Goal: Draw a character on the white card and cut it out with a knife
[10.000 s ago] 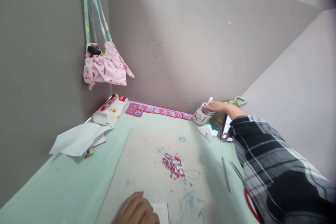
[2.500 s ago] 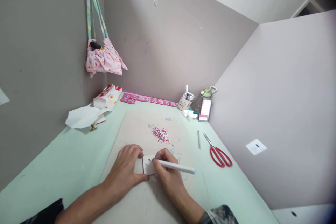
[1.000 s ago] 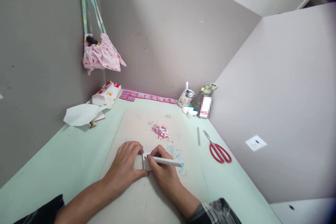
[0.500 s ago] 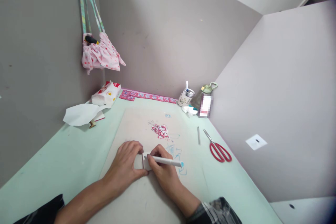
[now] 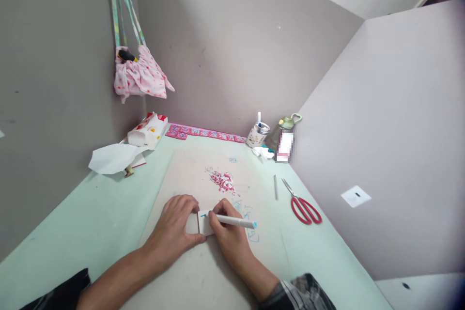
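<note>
My left hand [image 5: 180, 220] grips a small white square block [image 5: 204, 228] by its edges, thumb at the near side and fingers at the far side. A thin dark edge shows along the block's left side. In my right hand [image 5: 230, 230] is a white marker pen [image 5: 236, 221] with a blue end, its tip at the block's top face. A short blue stroke [image 5: 203, 215] shows on that face. Both hands rest over a pale board [image 5: 181, 271]. Beyond them lies a heap of red and white shavings [image 5: 222, 181]. Blue scribbles [image 5: 250, 215] mark the board on the right.
Red-handled scissors [image 5: 305, 209] and a thin grey tool [image 5: 276, 187] lie at the right. Behind are a pen cup [image 5: 257, 134], a green bottle [image 5: 285, 135] and a row of pink carved squares [image 5: 207, 133]. Paper [image 5: 114, 158] and a tissue pack [image 5: 148, 131] sit back left.
The pen and my right hand have shifted slightly to the right, and a blue stroke now shows on the block's face. My left hand holds almost the same place.
</note>
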A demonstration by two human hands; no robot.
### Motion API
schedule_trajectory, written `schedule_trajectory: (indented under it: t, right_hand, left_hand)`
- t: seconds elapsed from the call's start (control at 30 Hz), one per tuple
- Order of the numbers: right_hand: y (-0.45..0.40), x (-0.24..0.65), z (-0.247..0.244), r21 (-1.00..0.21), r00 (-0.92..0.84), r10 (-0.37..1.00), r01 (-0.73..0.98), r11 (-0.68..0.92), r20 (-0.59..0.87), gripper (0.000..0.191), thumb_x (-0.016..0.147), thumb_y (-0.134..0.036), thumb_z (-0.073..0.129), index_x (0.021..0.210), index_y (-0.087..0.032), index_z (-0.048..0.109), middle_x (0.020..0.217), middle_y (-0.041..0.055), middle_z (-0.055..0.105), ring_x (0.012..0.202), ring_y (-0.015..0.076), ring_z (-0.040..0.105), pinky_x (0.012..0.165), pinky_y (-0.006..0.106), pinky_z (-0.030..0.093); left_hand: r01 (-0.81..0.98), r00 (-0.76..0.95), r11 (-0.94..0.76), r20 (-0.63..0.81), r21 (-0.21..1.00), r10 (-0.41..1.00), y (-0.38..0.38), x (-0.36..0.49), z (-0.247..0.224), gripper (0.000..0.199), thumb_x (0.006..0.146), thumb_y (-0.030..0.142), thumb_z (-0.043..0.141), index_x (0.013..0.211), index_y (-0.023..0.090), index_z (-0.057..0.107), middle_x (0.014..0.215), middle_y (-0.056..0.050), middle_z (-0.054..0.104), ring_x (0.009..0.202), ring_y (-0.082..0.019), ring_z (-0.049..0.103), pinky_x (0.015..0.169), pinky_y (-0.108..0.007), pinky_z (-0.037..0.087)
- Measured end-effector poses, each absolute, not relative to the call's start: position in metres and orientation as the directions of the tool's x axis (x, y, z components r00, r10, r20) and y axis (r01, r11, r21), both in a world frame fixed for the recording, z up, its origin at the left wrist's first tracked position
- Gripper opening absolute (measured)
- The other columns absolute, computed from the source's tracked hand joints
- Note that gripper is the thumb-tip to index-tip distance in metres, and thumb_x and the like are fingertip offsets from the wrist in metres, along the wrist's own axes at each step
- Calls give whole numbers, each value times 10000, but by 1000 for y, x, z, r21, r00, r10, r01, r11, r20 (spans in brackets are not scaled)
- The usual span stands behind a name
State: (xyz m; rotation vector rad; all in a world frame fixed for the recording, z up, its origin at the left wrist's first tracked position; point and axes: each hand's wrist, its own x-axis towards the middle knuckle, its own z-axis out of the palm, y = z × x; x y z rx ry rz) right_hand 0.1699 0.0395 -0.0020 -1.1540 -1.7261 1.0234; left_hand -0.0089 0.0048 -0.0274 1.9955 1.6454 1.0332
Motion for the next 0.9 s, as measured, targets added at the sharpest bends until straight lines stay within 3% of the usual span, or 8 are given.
schedule_trajectory:
  t: [0.63,0.9]
  right_hand:
    - [35,168,2,-932,-307,943,290,219,126,211,824,-333,586,683,-242,457,613,-58,437,602,148,399,590,286,316]
    - [37,168,-2,-930,-242,961,302,209,137,207,809,-353,544,681,-253,416,617,-65,399,601,145,377,581,286,302]
  left_hand:
    - [680,60,-235,267,694,962,5,-8,-22,349,692,226,802,939,258,558,1129,-36,667,1156,-328,591,1009,-497,463]
    - [683,65,-223,247,696,967,5,-10,-22,389,677,218,833,961,254,569,1163,-44,667,1180,-329,582,1035,-502,452]
